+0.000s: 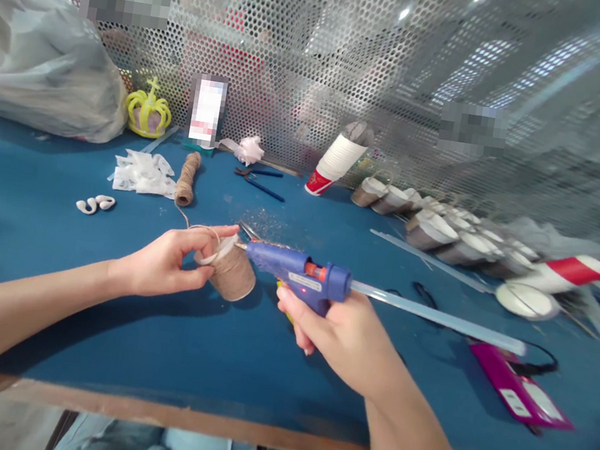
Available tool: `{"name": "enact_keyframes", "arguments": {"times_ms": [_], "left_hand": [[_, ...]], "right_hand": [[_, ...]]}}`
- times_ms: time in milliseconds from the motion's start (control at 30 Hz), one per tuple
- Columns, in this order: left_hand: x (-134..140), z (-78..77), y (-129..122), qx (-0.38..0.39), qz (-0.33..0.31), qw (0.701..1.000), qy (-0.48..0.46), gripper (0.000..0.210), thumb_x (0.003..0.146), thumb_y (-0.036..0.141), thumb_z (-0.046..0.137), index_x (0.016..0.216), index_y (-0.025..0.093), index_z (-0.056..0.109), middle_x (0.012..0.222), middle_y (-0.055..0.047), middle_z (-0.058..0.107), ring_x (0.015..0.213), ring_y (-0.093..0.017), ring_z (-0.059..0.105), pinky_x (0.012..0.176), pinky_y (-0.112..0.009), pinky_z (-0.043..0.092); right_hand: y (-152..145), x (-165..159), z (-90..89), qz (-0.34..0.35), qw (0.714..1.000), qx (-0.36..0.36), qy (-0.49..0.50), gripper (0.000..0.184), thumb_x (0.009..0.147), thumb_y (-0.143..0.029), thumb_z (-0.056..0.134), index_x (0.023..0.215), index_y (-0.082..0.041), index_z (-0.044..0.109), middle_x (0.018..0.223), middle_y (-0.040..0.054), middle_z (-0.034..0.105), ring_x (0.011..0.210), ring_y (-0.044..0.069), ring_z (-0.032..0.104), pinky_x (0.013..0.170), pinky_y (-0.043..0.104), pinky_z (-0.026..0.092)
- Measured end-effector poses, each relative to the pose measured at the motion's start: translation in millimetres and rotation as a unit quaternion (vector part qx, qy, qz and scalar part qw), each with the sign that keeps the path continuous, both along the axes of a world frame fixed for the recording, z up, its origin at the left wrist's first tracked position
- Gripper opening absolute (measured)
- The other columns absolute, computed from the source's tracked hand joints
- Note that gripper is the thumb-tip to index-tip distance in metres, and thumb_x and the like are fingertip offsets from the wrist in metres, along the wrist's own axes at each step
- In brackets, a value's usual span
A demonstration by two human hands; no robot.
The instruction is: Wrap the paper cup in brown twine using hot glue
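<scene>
My left hand [182,261] grips the rim of a small paper cup [234,275] wrapped in brown twine, tilted just above the table. A strand of twine runs from the cup towards a twine roll [187,178] behind it. In my right hand [338,328] is a blue hot glue gun [298,274], its fingers closed around the handle. The gun's nozzle points left and is at the cup's rim; whether it touches cannot be made out. A long clear glue stick [438,319] sticks out of the gun's back end.
Pliers [261,182], white scraps [144,173] and white earbuds [95,204] lie on the blue table [157,354]. Stacked paper cups [339,157] stand by the mesh panel. Several twine-wrapped cups [434,234] line the back right. A purple packet [521,386] lies at right, a plastic bag [44,51] at left.
</scene>
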State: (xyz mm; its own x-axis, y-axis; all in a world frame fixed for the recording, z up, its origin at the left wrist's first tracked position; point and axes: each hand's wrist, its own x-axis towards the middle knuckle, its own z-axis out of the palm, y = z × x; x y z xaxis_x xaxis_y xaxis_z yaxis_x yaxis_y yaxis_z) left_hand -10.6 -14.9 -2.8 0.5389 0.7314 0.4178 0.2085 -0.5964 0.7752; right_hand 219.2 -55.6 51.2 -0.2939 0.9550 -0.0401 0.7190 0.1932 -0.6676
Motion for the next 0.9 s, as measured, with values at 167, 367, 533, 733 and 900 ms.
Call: {"name": "enact_keyframes", "arguments": {"times_ms": [167, 367, 533, 733, 900], "left_hand": [[-0.4, -0.3, 0.3, 0.002, 0.001, 1.0, 0.003, 0.014, 0.074, 0.01, 0.049, 0.067, 0.018, 0.04, 0.121, -0.019, 0.057, 0.124, -0.026, 0.043, 0.088, -0.032, 0.043], [-1.3, 0.6, -0.3, -0.003, 0.005, 1.0, 0.014, 0.015, 0.073, 0.009, 0.049, 0.067, 0.019, 0.039, 0.121, -0.02, 0.057, 0.124, -0.026, 0.043, 0.086, -0.032, 0.043], [-1.1, 0.6, -0.7, -0.005, 0.004, 1.0, 0.015, 0.015, 0.073, 0.009, 0.049, 0.067, 0.019, 0.04, 0.122, -0.022, 0.055, 0.124, -0.026, 0.044, 0.086, -0.032, 0.043], [-1.5, 0.2, -0.7, -0.004, 0.002, 1.0, 0.016, 0.015, 0.073, 0.009, 0.049, 0.067, 0.019, 0.039, 0.123, -0.021, 0.055, 0.125, -0.025, 0.043, 0.086, -0.031, 0.043], [-1.3, 0.9, -0.8, -0.003, 0.003, 1.0, 0.015, 0.015, 0.072, 0.01, 0.05, 0.066, 0.019, 0.039, 0.12, -0.019, 0.058, 0.124, -0.026, 0.044, 0.085, -0.032, 0.044]], "right_hand": [[-0.8, 0.1, 0.7, -0.006, 1.0, -0.014, -0.007, 0.032, 0.082, -0.041, 0.045, 0.059, -0.018, 0.051, 0.041, -0.0029, 0.051, 0.039, 0.011, 0.051, 0.048, 0.024, 0.045], [-2.7, 1.3, 1.0, -0.011, 0.999, -0.031, -0.007, 0.03, 0.082, -0.042, 0.045, 0.067, -0.018, 0.054, 0.042, -0.0028, 0.052, 0.039, 0.011, 0.051, 0.047, 0.023, 0.045], [-1.5, -0.4, 0.9, -0.014, 0.999, -0.033, -0.001, 0.028, 0.081, -0.041, 0.045, 0.068, -0.018, 0.053, 0.043, -0.003, 0.052, 0.038, 0.011, 0.051, 0.046, 0.023, 0.045], [-1.9, -0.6, 1.4, -0.006, 1.0, -0.027, -0.001, 0.03, 0.082, -0.04, 0.045, 0.061, -0.019, 0.049, 0.042, -0.0025, 0.052, 0.039, 0.011, 0.052, 0.046, 0.022, 0.045], [-3.8, -1.4, 2.6, -0.012, 1.0, -0.019, -0.007, 0.029, 0.081, -0.041, 0.045, 0.063, -0.018, 0.051, 0.042, -0.0025, 0.052, 0.038, 0.011, 0.052, 0.045, 0.023, 0.046]]}}
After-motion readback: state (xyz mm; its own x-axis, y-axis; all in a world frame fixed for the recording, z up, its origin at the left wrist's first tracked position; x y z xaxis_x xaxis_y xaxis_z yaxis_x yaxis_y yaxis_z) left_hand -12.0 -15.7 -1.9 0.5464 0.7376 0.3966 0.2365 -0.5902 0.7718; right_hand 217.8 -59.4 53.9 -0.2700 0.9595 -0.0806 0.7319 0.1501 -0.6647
